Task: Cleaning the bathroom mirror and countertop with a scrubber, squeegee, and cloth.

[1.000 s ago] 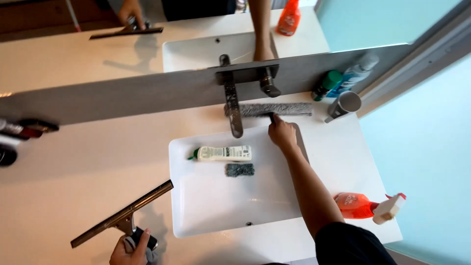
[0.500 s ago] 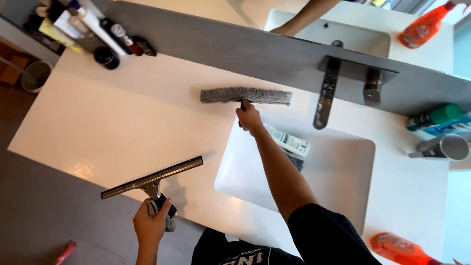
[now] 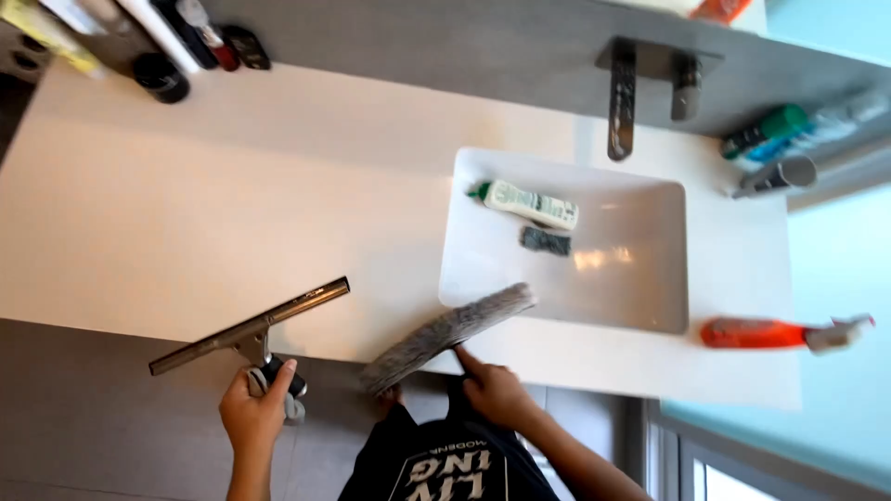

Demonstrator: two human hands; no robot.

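A person's right hand (image 3: 497, 390) is closed around the handle of a window washer (image 3: 448, 336), a long bar covered in shaggy grey microfibre. The bar lies at a slant across the front edge of a smooth white countertop (image 3: 213, 223), one end reaching the near rim of the sink, the other hanging past the counter edge above the person's dark printed shirt.

The left hand (image 3: 252, 416) grips the dark handle of a squeegee (image 3: 251, 327), a long thin metal blade held at a similar slant over the counter's front edge, well apart from the washer.

The rectangular white basin (image 3: 650, 297) is sunk into the counter and looks glossy. Inside it lie a white plastic bottle with a green cap (image 3: 525, 203) on its side and, just beside it, a small dark grey scouring pad (image 3: 545, 241).

A flat metal tap (image 3: 622, 97) juts from a grey wall panel over the basin. To the right of the sink an orange spray bottle (image 3: 761, 333) lies on its side. Near the far right corner are a green-capped bottle (image 3: 766, 130) and a grey cup (image 3: 784, 174). Dark toiletries (image 3: 176, 46) cluster at the far left.
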